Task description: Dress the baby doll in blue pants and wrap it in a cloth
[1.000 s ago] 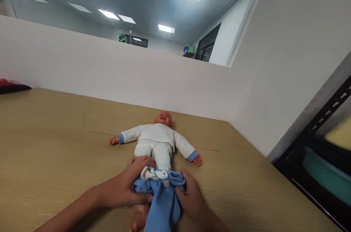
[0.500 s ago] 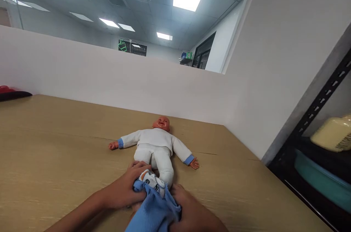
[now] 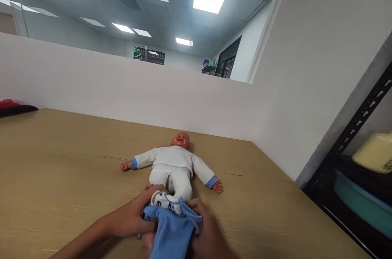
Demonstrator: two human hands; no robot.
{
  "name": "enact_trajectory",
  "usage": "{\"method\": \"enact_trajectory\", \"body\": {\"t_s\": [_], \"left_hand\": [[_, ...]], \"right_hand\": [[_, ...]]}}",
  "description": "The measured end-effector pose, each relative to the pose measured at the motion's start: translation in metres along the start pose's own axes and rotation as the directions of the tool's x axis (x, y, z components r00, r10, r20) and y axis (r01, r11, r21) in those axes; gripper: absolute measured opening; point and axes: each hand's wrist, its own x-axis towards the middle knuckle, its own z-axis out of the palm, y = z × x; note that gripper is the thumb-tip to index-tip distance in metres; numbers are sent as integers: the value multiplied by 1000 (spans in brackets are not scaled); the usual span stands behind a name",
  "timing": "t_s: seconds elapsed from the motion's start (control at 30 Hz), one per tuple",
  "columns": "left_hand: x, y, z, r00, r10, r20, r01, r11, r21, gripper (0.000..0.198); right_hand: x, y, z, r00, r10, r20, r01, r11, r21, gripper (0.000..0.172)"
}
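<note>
Blue garment (image 3: 173,230) gathered low on the doll's (image 3: 180,139) legs, upper body dressed

The doll lies on its back on the wooden surface (image 3: 76,185), head toward the white wall (image 3: 147,91), arms spread. Its upper half looks finished: a white top (image 3: 173,156) covers the chest and both arms, ending in blue cuffs (image 3: 134,164) at the wrists. The lower half seems only partway. The blue garment sits bunched around or over the lower legs, a printed white patch (image 3: 167,203) at its upper edge, while the white thighs (image 3: 180,183) and hips lie outside it. Below the left hand (image 3: 134,218) shows a bare lower leg or foot (image 3: 147,242); whether it passes through the cloth or beside it, I cannot tell. The other foot is hidden.

The left hand's fingers are closed narrowly on one side of the garment, thumb in front. The right hand (image 3: 205,230), slightly blurred, holds the opposite edge; its fingertips are mostly hidden. Judged from this, what remains unsettled is how the blue garment sits on legs and hips.
</note>
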Motion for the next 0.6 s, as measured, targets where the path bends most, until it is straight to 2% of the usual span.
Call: {"method": "enact_trajectory", "body": {"t_s": [0.07,0.2,0.27,0.33,0.4,0.47,0.53,0.6], "left_hand": [[0,-2,0,1000,-12,-11,12,1000,7,47],[-3,1,7,1000,3,-27,-2,999,35,30],[-3,5,13,1000,10,-3,-10,999,49,28],[-1,5,19,1000,-8,-11,8,999,54,30],[2,2,25,995,-33,-92,36,999,39,38],[6,-4,31,979,-38,-201,45,998,33,48],[8,-14,37,960,-38,-278,55,997,52,52],[7,-26,42,932,-74,-356,102,993,61,53]], "right_hand": [[4,-9,1,999,-19,-37,20,999,31,27],[10,-11,-4,980,-25,-197,16,999,-49,46],[13,-8,-7,971,-55,-231,38,996,-79,49],[15,-6,-9,966,-86,-242,72,995,-67,37],[17,-6,-7,965,-89,-245,90,996,-9,27],[17,-5,-4,973,-31,-227,59,992,116,27],[14,-4,0,976,102,-194,-43,957,287,33],[10,1,5,958,228,-175,-148,914,379,35]]}}
